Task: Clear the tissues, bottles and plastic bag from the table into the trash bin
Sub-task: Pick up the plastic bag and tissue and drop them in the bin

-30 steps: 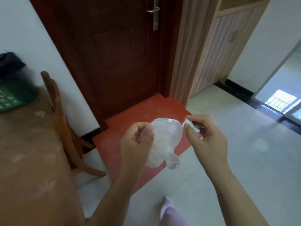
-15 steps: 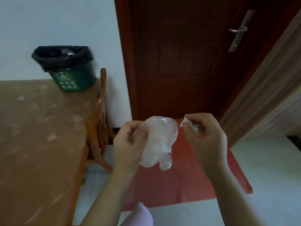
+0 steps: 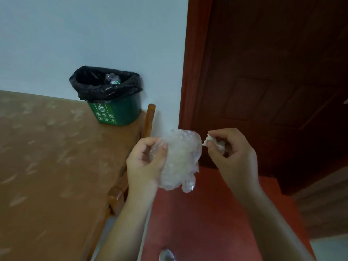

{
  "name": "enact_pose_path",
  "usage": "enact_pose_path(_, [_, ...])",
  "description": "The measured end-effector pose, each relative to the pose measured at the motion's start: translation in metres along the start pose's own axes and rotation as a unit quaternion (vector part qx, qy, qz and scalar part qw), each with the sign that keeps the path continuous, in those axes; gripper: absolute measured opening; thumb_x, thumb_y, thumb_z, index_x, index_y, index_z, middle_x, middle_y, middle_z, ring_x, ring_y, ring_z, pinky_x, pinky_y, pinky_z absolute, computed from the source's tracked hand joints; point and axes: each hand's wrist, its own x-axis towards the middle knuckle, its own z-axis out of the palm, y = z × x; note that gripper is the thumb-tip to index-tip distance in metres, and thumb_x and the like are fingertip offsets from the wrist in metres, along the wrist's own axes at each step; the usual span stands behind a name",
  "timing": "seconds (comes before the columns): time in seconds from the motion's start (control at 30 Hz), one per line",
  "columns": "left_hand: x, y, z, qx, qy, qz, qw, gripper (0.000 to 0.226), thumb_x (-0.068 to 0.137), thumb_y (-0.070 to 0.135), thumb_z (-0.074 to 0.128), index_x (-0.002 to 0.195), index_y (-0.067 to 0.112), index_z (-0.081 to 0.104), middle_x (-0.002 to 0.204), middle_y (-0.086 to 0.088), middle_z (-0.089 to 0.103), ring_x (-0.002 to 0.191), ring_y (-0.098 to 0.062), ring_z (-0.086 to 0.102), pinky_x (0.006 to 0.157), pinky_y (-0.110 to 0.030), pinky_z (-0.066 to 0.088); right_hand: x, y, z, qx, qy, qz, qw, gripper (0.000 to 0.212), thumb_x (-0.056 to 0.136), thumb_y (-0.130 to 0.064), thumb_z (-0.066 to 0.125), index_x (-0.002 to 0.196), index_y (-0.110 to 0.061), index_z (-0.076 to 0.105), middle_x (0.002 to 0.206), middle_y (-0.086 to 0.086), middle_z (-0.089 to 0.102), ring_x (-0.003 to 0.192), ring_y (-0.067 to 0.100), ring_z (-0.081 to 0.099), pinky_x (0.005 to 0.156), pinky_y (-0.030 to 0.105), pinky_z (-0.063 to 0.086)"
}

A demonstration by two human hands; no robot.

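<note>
Head view: you stand beside the table (image 3: 47, 166).
Left hand (image 3: 145, 162): fingers closed on the plastic bag (image 3: 178, 157), bunched for carrying.
Right hand (image 3: 233, 153): fingers pinching a tissue (image 3: 209, 141).
Bin (image 3: 111, 98): on the table's far corner, bottle inside.
Change: bin now nearer centre; grips unchanged.

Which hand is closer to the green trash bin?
Left. The left hand, holding the plastic bag, is below and right of the trash bin; the right hand is farther right.
</note>
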Motion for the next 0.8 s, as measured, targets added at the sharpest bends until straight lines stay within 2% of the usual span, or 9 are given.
enact_pose_path(0.1, [0.035,-0.004,-0.001,-0.004,0.026,0.004,1.0,0.005,0.075,0.024,0.066,0.08,0.024,0.066,0.075,0.012,0.068,0.071,-0.007,0.063,0.062,-0.025,0.053,0.038,0.006,0.024,0.023,-0.023,-0.012,0.999,0.018,0.077,-0.007,0.068,0.09,-0.019,0.065,0.088,-0.003,0.064,0.08,0.01,0.06,0.069,0.016,0.047])
enact_pose_path(0.27, [0.075,-0.015,-0.003,0.001,0.082,-0.023,0.996,0.009,0.078,0.018,0.066,0.077,0.026,0.067,0.076,0.009,0.068,0.075,-0.016,0.064,0.068,-0.042,0.054,0.08,0.023,0.057,0.05,-0.063,-0.026,0.996,0.018,0.077,-0.006,0.069,0.089,-0.018,0.065,0.089,-0.001,0.065,0.082,0.012,0.062,0.07,0.017,0.048])
enact_pose_path(0.37, [0.099,-0.025,-0.003,0.026,0.128,-0.027,0.991,0.014,0.082,0.007,0.066,0.078,0.02,0.066,0.074,0.011,0.068,0.072,-0.011,0.063,0.066,-0.036,0.052,0.111,0.033,0.078,0.065,-0.08,-0.031,0.994,0.016,0.077,-0.007,0.069,0.088,-0.018,0.065,0.087,-0.001,0.064,0.081,0.011,0.061,0.068,0.014,0.047])
enact_pose_path(0.43, [0.118,-0.032,-0.004,0.033,0.165,-0.027,0.985,0.007,0.077,0.012,0.068,0.078,0.019,0.066,0.074,0.007,0.067,0.073,-0.014,0.062,0.066,-0.036,0.052,0.136,0.038,0.095,0.076,-0.097,-0.044,0.991,0.015,0.077,-0.009,0.07,0.086,-0.018,0.064,0.086,-0.003,0.062,0.08,0.008,0.059,0.069,0.012,0.045])
enact_pose_path(0.5, [0.139,-0.037,-0.003,0.04,0.195,-0.018,0.98,0.006,0.076,0.015,0.066,0.076,0.021,0.066,0.075,0.006,0.067,0.073,-0.016,0.061,0.067,-0.039,0.05,0.161,0.045,0.114,0.098,-0.114,-0.065,0.986,0.014,0.076,-0.011,0.069,0.085,-0.02,0.064,0.085,-0.006,0.061,0.08,0.004,0.057,0.07,0.009,0.042])
enact_pose_path(0.63, [0.184,-0.041,0.002,0.057,0.252,-0.01,0.966,0.025,0.083,0.004,0.065,0.071,0.026,0.064,0.07,0.012,0.067,0.072,-0.016,0.06,0.067,-0.041,0.05,0.214,0.055,0.151,0.12,-0.158,-0.094,0.976,0.015,0.075,-0.008,0.068,0.084,-0.019,0.064,0.085,-0.009,0.059,0.081,0.001,0.055,0.069,0.005,0.039])
enact_pose_path(0.73, [0.22,-0.04,0.004,0.074,0.299,0.005,0.951,0.016,0.078,0.015,0.066,0.071,0.03,0.066,0.074,0.011,0.067,0.075,-0.017,0.061,0.069,-0.042,0.05,0.254,0.059,0.178,0.141,-0.179,-0.117,0.967,0.011,0.074,-0.014,0.065,0.085,-0.017,0.065,0.084,-0.012,0.058,0.08,0.001,0.055,0.069,0.005,0.04])
enact_pose_path(0.8, [0.24,-0.037,0.004,0.096,0.329,0.012,0.939,0.021,0.081,0.011,0.067,0.072,0.03,0.066,0.077,0.009,0.067,0.078,-0.02,0.062,0.07,-0.043,0.052,0.275,0.059,0.194,0.17,-0.197,-0.129,0.957,0.012,0.074,-0.015,0.062,0.085,-0.02,0.064,0.085,-0.012,0.058,0.079,0.001,0.056,0.069,0.006,0.041])
